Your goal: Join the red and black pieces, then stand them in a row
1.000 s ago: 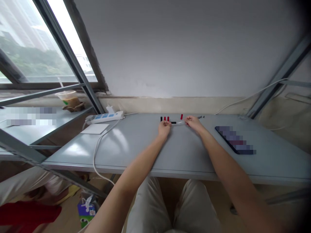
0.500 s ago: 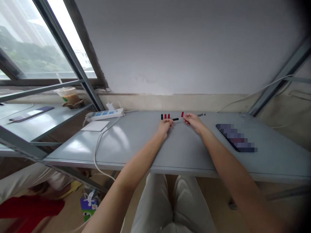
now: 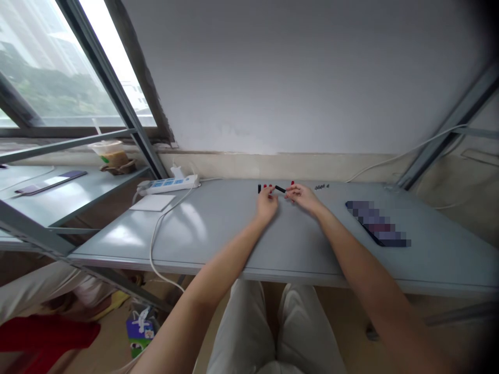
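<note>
Black stick [image 3: 280, 189] — one end in pinched right fingers [image 3: 292, 192], the other by parted left fingers [image 3: 268, 190], hold unclear.

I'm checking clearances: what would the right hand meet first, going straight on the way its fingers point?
Probably the black stick, its end seemingly at the right hand's fingertips; beyond it lies the left hand. Depth is hard to judge.

Likely a dormitory: metal-framed desk [image 3: 218, 234], power strip [image 3: 173, 183], drink [image 3: 114, 157], window [image 3: 66, 78].
</note>
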A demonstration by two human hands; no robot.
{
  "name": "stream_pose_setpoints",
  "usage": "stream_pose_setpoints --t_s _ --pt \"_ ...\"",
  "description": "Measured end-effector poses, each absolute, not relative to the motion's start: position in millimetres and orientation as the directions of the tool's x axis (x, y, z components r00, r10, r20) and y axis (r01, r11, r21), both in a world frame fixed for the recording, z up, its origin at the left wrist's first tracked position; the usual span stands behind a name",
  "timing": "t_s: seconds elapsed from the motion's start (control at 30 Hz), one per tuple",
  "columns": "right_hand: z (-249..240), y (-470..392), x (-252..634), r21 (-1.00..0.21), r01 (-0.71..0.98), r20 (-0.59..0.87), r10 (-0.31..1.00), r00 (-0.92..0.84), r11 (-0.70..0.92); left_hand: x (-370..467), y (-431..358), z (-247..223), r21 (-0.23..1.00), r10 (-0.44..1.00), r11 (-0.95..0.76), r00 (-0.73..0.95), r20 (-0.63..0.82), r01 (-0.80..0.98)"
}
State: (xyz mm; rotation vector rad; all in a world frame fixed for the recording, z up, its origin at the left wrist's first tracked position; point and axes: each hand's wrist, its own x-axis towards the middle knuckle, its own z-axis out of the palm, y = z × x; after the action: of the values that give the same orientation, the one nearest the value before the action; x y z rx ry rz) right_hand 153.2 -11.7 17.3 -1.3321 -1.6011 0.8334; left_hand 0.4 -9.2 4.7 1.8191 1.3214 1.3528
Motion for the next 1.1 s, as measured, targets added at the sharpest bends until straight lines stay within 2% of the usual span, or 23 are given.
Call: stream_pose_setpoints --t_s 0.13,0.27,0.47,0.63,0.83,1.0,1.1 --pt "13 -10 154 -0.810 0.493 0.317 0.944 -0.089 0.318 0 -10 2 0.705 0.869 -0.472 0.142 0.475 0.530" --pt "13 -11 153 -0.705 0.623 0.369 0.925 -0.085 0.339 -2 -11 2 0.652 0.826 -0.538 0.179 0.535 0.535" --pt "8 -8 156 -0.611 0.690 0.449 0.888 -0.101 0.388 -3 -5 -4 0.687 0.800 -0.588 0.184 0.571 0.427" --pt "3 -6 158 -0.588 0.689 0.489 0.865 -0.115 0.424 -3 -2 -7 0.723 0.815 -0.568 0.147 0.561 0.393" --pt "6 -8 154 -0.598 0.692 0.463 0.879 -0.114 0.405 -2 -4 -5 0.762 0.834 -0.534 0.079 0.546 0.367" --pt "10 -13 150 -0.598 0.691 0.417 0.894 -0.165 0.407 2 -9 -1 0.788 0.833 -0.547 0.090 0.546 0.283" --pt "8 -13 150 -0.600 0.695 0.407 0.899 -0.161 0.396 4 -14 5 0.850 0.875 -0.482 0.080 0.477 0.211"
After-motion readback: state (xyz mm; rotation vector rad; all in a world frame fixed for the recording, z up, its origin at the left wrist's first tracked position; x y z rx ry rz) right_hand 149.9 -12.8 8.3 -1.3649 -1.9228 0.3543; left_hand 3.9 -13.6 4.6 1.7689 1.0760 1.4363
